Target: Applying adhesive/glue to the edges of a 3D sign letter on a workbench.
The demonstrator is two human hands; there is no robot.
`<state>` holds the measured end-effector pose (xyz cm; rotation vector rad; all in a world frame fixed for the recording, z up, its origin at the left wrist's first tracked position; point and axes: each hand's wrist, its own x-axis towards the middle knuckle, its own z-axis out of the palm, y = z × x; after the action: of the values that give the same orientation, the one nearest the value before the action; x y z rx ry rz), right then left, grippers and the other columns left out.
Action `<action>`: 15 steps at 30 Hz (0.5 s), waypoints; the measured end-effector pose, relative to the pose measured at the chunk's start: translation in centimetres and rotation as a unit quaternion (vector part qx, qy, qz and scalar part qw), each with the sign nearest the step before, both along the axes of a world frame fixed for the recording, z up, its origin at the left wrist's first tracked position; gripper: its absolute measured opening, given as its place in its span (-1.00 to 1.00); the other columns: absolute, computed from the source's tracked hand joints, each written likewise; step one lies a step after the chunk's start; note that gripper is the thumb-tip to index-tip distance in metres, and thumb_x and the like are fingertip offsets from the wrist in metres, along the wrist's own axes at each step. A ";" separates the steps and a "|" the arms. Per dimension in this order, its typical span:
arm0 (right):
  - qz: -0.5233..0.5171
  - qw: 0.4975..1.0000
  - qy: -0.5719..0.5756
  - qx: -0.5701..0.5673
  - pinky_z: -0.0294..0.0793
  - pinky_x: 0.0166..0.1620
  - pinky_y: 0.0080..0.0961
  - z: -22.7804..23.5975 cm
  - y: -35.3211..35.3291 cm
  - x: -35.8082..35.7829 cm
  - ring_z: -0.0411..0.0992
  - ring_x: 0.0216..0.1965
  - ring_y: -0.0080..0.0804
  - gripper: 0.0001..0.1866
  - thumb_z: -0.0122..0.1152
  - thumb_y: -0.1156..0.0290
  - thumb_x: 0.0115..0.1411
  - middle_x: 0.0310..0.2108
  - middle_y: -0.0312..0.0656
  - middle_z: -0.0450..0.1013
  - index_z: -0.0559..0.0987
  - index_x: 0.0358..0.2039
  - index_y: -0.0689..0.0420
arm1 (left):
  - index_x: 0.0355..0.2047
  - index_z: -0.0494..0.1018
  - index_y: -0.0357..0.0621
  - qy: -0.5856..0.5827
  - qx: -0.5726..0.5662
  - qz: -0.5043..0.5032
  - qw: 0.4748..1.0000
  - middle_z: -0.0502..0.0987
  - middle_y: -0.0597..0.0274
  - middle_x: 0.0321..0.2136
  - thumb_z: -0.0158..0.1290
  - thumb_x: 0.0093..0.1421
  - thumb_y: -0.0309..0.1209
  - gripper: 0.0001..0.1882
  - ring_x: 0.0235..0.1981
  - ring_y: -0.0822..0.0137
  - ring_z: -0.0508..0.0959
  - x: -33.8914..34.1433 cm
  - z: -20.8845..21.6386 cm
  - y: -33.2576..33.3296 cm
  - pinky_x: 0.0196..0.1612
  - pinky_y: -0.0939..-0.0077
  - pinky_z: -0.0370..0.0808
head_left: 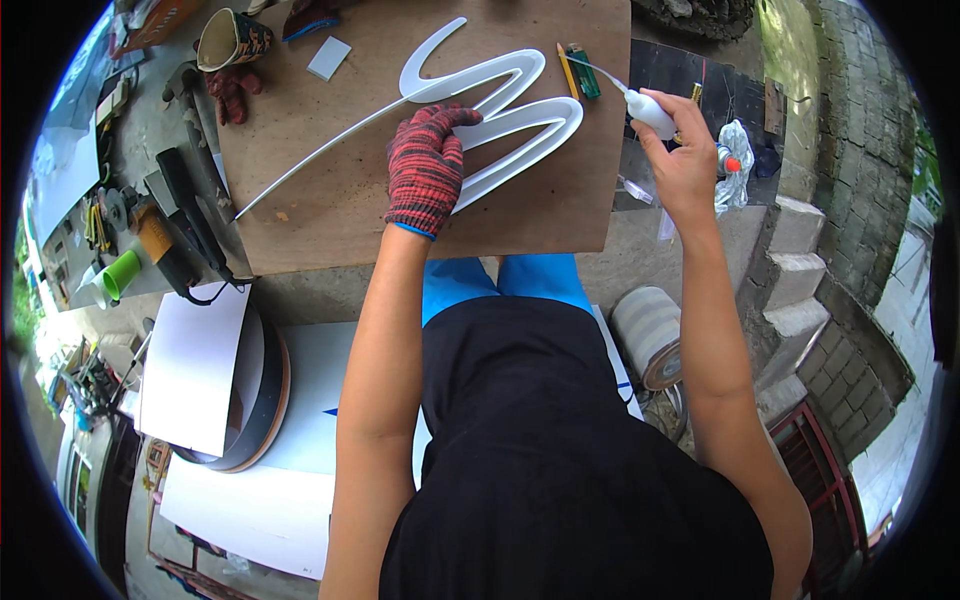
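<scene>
A white curvy letter-shaped piece (440,88) with thin raised edges lies on a brown board (320,235). My left hand (425,168), in a red and black knitted glove, has its fingers curled on the middle of this piece. From near that hand a narrow white strip (320,152) runs off toward the lower left across the board. My right hand (685,165) is bare and grips a small white squeeze bottle (650,115). The bottle's long thin nozzle points left, its tip over the board's right side near a pencil (568,72) and a green tool (584,72).
On the left are a patterned cup (233,42), a spare knitted glove (232,93), an orange power tool (160,240) and a green cup (120,274). A small white square (329,59) lies on the board. Crumpled clear plastic (735,160) sits at the right.
</scene>
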<state>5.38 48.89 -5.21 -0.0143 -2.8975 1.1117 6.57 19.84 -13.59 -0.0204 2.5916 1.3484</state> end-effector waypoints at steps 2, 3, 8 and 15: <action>-0.019 1.000 -0.011 -0.007 0.50 0.00 -0.37 0.0 -0.3 0.7 0.57 -0.09 -0.22 -0.65 0.43 0.54 0.13 -0.10 -0.16 0.59 0.65 -0.04 0.15 | -0.10 0.68 0.09 0.005 -0.005 0.003 1.000 0.62 0.14 0.01 -0.02 0.18 -0.65 -0.58 0.07 0.00 0.53 0.0 0.2 0.1 0.27 0.13 0.41; -0.022 1.000 -0.006 -0.006 0.50 0.00 -0.37 -0.1 -0.4 1.1 0.57 -0.09 -0.22 -0.65 0.43 0.54 0.13 -0.10 -0.16 0.59 0.65 -0.04 0.15 | -0.10 0.68 0.05 0.007 -0.011 0.009 1.000 0.63 0.12 -0.02 -0.07 0.15 -0.70 -0.54 0.06 0.01 0.54 0.0 0.2 0.2 0.25 0.17 0.44; -0.047 0.998 -0.018 -0.040 0.50 0.00 -0.38 -0.2 -0.6 2.4 0.57 -0.09 -0.22 -0.65 0.43 0.56 0.12 -0.12 -0.13 0.59 0.65 -0.05 0.16 | -0.09 0.66 0.03 -0.006 -0.012 0.002 1.000 0.61 0.08 -0.01 -0.07 0.14 -0.70 -0.54 0.09 -0.01 0.52 0.1 0.8 0.2 0.27 0.14 0.40; -0.067 0.996 -0.029 -0.058 0.51 0.00 -0.39 0.4 -0.7 3.2 0.57 -0.09 -0.22 -0.67 0.41 0.57 0.14 -0.12 -0.13 0.59 0.63 -0.05 0.19 | -0.09 0.67 0.14 -0.009 -0.008 0.004 1.000 0.62 0.15 0.00 0.02 0.13 -0.65 -0.56 0.06 0.00 0.52 0.3 0.4 0.1 0.25 0.08 0.39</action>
<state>8.62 48.20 -4.86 -0.2447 -2.8275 1.2722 6.88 19.89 -13.18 -0.0443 2.5903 1.3255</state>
